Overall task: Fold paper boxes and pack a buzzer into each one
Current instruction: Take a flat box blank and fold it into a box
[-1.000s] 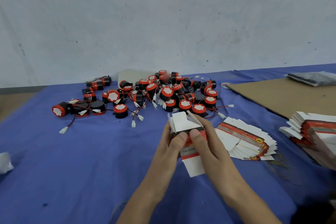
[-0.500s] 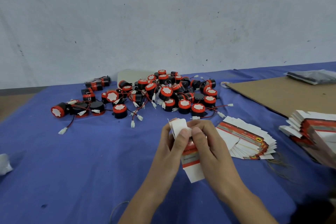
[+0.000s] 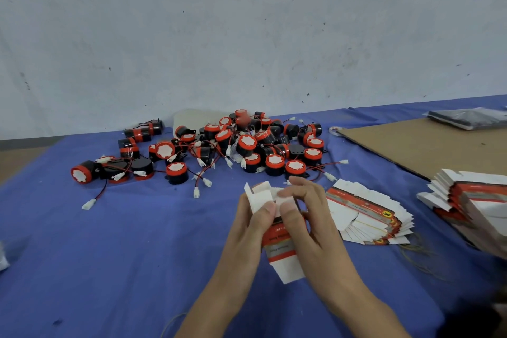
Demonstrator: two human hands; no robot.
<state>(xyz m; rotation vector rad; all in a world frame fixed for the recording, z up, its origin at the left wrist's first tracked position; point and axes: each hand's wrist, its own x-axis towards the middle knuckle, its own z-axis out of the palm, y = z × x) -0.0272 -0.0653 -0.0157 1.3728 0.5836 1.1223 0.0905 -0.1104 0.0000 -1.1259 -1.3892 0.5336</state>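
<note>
A white and red paper box (image 3: pixel 279 244) is held upright above the blue cloth, its top flaps partly folded and its bottom flap hanging loose. My left hand (image 3: pixel 251 223) grips its left side with the thumb on a white top flap. My right hand (image 3: pixel 310 217) grips the right side, thumb on the front and fingers curled over the top flaps. A pile of several black and red buzzers (image 3: pixel 241 145) with red wires and white plugs lies behind the box.
A fanned stack of flat boxes (image 3: pixel 367 214) lies just right of my hands, and a thicker stack (image 3: pixel 472 200) sits at the right edge. Brown cardboard (image 3: pixel 428 145) covers the far right of the table (image 3: pixel 109 255). A dark plastic bag (image 3: pixel 469 118) rests on it.
My right fingers have come over the top of the box and pushed its flaps down. The left thumb has moved up onto the left flap. The box stays in the same spot.
</note>
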